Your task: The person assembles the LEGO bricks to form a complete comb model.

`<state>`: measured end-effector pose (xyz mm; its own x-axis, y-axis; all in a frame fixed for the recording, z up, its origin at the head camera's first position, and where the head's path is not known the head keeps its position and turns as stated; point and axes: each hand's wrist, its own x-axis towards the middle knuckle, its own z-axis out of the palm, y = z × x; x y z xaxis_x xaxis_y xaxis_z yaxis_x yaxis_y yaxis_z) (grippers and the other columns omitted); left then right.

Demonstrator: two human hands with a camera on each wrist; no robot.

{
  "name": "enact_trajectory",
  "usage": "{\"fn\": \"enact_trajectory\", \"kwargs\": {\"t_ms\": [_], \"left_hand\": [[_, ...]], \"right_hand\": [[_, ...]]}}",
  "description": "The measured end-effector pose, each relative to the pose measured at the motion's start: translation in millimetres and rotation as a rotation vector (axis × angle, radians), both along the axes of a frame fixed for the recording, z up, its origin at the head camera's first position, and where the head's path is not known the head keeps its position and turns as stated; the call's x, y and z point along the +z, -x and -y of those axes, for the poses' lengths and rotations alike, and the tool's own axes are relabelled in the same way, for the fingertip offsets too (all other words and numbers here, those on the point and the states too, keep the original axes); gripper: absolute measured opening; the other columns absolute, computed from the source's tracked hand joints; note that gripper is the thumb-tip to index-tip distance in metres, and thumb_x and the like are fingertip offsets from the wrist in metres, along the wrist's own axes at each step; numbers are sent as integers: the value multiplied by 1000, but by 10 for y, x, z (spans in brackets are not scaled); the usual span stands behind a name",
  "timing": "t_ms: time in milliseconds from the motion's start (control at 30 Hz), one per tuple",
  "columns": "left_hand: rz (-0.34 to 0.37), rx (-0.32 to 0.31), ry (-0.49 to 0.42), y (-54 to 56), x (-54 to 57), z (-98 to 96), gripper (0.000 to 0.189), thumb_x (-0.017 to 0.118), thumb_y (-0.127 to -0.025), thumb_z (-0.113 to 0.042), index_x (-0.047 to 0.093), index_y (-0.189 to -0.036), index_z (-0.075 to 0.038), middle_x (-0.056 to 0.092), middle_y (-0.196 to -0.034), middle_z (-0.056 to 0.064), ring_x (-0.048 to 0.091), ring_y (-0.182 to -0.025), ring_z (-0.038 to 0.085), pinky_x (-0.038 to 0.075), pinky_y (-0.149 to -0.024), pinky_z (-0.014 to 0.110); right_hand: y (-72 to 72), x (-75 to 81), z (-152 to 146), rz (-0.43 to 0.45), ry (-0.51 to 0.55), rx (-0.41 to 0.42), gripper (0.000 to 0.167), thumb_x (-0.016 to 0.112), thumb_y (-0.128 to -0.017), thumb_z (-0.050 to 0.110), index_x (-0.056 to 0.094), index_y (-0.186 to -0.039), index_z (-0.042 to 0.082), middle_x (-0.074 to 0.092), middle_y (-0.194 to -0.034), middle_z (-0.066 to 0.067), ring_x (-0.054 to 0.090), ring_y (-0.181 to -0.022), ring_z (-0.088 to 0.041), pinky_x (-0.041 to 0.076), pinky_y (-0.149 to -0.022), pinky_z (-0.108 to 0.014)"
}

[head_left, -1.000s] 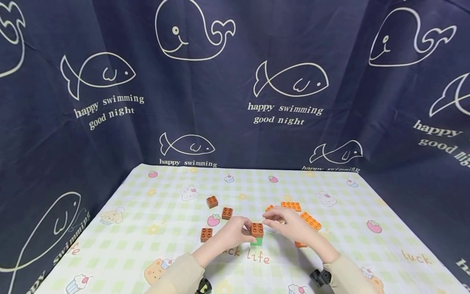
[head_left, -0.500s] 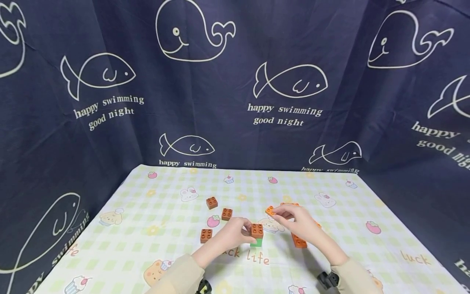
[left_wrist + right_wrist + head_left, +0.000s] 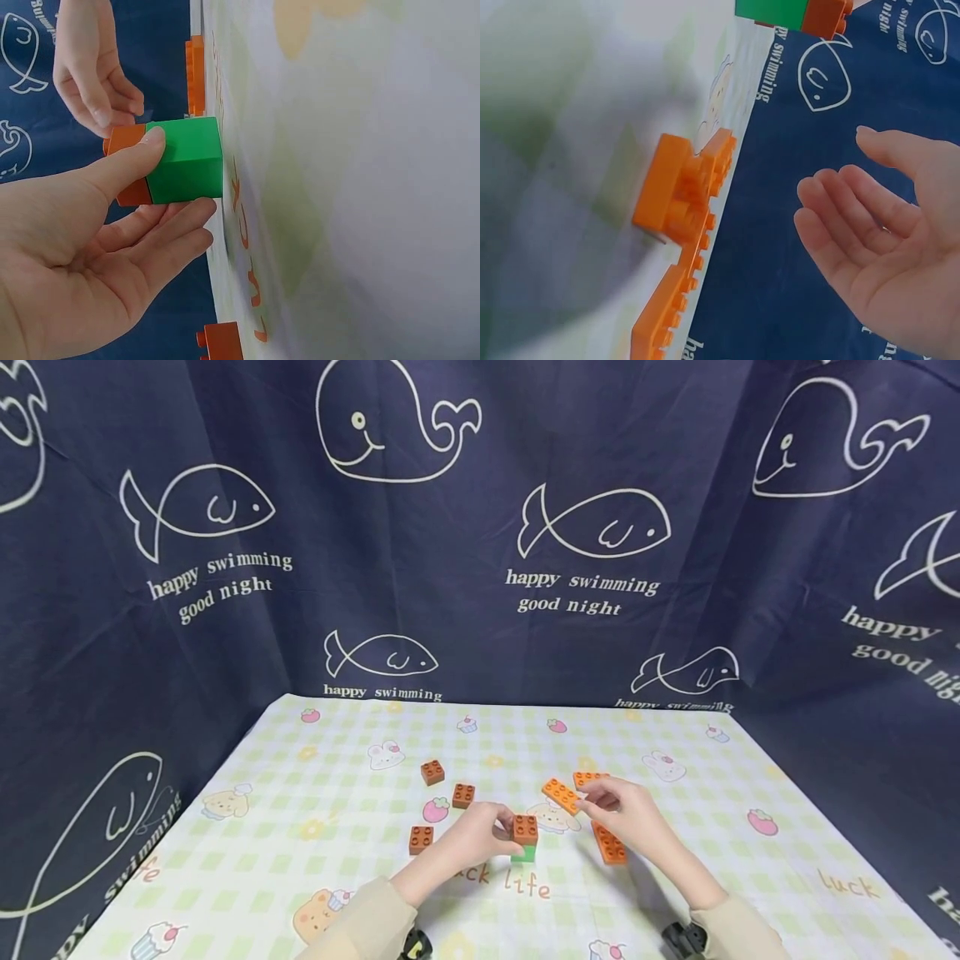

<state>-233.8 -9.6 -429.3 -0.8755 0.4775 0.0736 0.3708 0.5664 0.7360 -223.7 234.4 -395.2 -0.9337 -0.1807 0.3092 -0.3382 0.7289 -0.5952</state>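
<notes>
In the lower centre of the head view, a person's left hand (image 3: pixel 486 828) pinches a small stack, its thumb and fingers clamped on opposite sides: a brown four-stud brick (image 3: pixel 526 828) atop a green brick (image 3: pixel 523 854). The stack stands upright, probably held so to steady it. Right of it, the right hand (image 3: pixel 624 806) hovers, thumb and fingertips apart; the right wrist view shows nothing between them. Close by its fingertips lies a long orange brick (image 3: pixel 561 795), with two more orange bricks (image 3: pixel 610 844) above and below that hand. Left of the stack, three loose brown bricks (image 3: pixel 463 795) lie scattered. The colours seem parted by side, perhaps for easy reach. Beneath is a cloth-covered bench (image 3: pixel 277 827); a navy curtain (image 3: pixel 450 560) fills the upper frame.
</notes>
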Motion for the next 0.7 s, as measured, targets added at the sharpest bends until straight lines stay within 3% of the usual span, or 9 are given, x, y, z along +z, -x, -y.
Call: {"fn": "enact_trajectory", "kwargs": {"t_ms": [700], "left_hand": [[6,-1,-2,-12,8,6,28,80,-73,-21,65,-91,-7,65,-88,-2,67,-82,12,55,-77,22]], "right_hand": [[-62,-47,-168,34,-65,-128,32,75,-78,21,67,-100,-1,69,-82,-5,63,-72,-13,53,-65,-20]]}}
